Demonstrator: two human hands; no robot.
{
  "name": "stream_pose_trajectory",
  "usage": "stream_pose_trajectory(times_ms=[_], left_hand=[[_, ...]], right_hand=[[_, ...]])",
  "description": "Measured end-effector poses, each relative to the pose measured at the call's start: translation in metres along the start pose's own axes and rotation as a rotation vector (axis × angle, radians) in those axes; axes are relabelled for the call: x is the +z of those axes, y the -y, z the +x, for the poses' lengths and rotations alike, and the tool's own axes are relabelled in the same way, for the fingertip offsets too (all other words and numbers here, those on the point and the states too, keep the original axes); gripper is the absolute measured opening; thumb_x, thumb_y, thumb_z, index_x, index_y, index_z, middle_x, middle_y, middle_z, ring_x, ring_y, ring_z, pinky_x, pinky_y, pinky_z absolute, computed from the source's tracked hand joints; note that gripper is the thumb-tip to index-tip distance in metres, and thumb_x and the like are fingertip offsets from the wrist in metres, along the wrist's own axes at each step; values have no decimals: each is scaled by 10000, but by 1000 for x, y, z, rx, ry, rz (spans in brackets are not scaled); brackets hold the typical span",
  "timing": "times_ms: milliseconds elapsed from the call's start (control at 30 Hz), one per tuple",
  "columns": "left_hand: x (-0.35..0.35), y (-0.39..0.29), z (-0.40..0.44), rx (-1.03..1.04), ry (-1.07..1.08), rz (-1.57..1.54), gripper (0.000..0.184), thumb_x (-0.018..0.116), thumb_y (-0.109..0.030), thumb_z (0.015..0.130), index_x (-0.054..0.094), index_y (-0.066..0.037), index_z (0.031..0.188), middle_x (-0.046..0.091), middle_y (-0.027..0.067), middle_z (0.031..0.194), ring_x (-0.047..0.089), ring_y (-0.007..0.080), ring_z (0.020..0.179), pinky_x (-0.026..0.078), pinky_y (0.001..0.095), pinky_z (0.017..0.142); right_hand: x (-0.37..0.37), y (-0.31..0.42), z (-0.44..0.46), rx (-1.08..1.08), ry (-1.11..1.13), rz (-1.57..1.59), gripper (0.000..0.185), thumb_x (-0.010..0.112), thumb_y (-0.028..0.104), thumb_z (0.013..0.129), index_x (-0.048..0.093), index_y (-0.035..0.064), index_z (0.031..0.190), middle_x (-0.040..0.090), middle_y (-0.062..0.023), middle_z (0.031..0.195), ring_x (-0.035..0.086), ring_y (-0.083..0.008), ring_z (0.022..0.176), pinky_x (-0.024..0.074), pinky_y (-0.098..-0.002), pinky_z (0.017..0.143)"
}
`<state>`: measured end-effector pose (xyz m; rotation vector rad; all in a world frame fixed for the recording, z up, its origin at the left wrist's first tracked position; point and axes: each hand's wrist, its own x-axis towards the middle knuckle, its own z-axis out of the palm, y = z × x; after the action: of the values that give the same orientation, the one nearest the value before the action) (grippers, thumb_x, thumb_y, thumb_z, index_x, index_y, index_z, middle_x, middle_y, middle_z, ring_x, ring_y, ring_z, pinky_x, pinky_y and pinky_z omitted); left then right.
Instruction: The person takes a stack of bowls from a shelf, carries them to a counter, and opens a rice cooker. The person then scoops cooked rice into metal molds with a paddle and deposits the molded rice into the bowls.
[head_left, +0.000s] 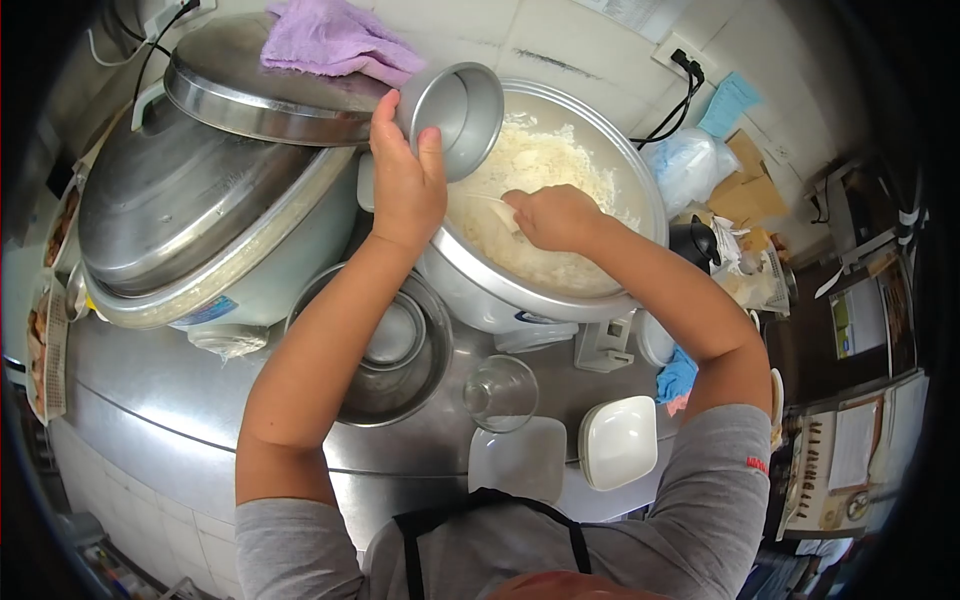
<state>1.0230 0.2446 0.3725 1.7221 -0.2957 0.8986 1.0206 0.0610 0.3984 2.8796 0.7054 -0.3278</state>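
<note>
My left hand (408, 195) grips a round metal bowl (462, 118), tilted with its opening to the right, at the left rim of the large rice cooker (655, 215). White rice (545, 160) fills part of that cooker. Over the rice, my right hand (560, 218) is closed around a pale rice paddle (505, 212); its blade is partly hard to tell from the rice. Below the left forearm, a wide metal basin (432, 375) holds smaller round metal bowls (395, 335).
A second large cooker (180, 225) stands left, its lid on. Another metal lid (270, 125) with a purple towel (335, 40) lies above it. A clear glass bowl (500, 393), a square plate (518, 460) and stacked white dishes (620, 440) are at the counter's front.
</note>
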Motion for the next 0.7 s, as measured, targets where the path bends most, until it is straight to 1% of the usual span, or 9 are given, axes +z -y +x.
stream_pose_trajectory(times_ms=[67, 167, 233, 333, 433, 533, 633, 667, 700], left_hand=[[0, 1, 1, -3, 5, -2, 481, 446, -100, 821, 226, 84, 1208, 321, 269, 1191, 348, 363, 1095, 268, 384, 941], [1, 1, 0, 37, -11, 25, 485, 451, -102, 820, 231, 87, 1209, 319, 270, 1199, 348, 366, 1099, 267, 385, 945], [-1, -2, 0, 19, -5, 27, 487, 451, -103, 822, 230, 90, 1210, 321, 271, 1198, 348, 370, 1100, 268, 387, 944], [0, -2, 0, 26, -4, 49, 505, 457, -131, 826, 225, 91, 1216, 326, 275, 1193, 347, 378, 1100, 272, 391, 940], [-1, -1, 0, 23, 26, 97, 542, 466, -181, 831, 212, 93, 1224, 328, 282, 1188, 344, 388, 1100, 275, 398, 937], [-3, -7, 4, -24, 92, 142, 586, 475, -234, 833, 198, 94, 1233, 323, 293, 1190, 335, 401, 1107, 278, 402, 934], [-3, -16, 12, -154, 152, 142, 622, 476, -274, 836, 182, 95, 1242, 306, 302, 1203, 326, 417, 1115, 284, 407, 929], [-3, -19, 17, -205, 170, 136, 633, 475, -286, 838, 176, 96, 1245, 299, 304, 1209, 323, 422, 1116, 286, 409, 927], [1, -19, 19, -218, 145, 138, 618, 470, -291, 840, 197, 98, 1235, 318, 305, 1198, 338, 420, 1107, 296, 406, 919]], right_hand=[[-3, 3, -12, 5, 21, 30, 264, 406, 180, 805, 504, 102, 1038, 599, -140, 765, 580, -298, 717, 452, -408, 632], [-3, 1, -32, -4, 42, 144, 289, 412, 179, 802, 501, 101, 1066, 596, -156, 799, 575, -300, 750, 445, -407, 660], [2, -4, -41, -21, 61, 256, 309, 419, 169, 795, 499, 101, 1085, 593, -166, 821, 571, -301, 768, 441, -402, 676], [12, -16, -47, -102, 19, 454, 309, 437, 164, 793, 510, 93, 1085, 601, -136, 809, 574, -247, 748, 439, -354, 673], [7, -26, -43, 60, 256, 720, 323, 459, 122, 786, 505, 81, 1102, 572, -76, 759, 545, -156, 602, 442, -274, 567], [-6, -36, -48, 223, 336, 871, 260, 450, 101, 790, 525, 49, 1033, 521, -36, 663, 481, -91, 501, 406, -222, 461], [-39, -45, -59, 232, 267, 818, 216, 440, 117, 794, 516, 54, 986, 471, -43, 588, 428, -95, 441, 344, -251, 374], [-42, -48, -61, 238, 160, 889, 211, 437, 113, 794, 505, 47, 983, 472, -42, 587, 425, -96, 432, 345, -254, 371], [-46, -48, -62, 242, 52, 957, 207, 433, 110, 794, 494, 40, 980, 472, -40, 586, 422, -98, 423, 346, -257, 369]])
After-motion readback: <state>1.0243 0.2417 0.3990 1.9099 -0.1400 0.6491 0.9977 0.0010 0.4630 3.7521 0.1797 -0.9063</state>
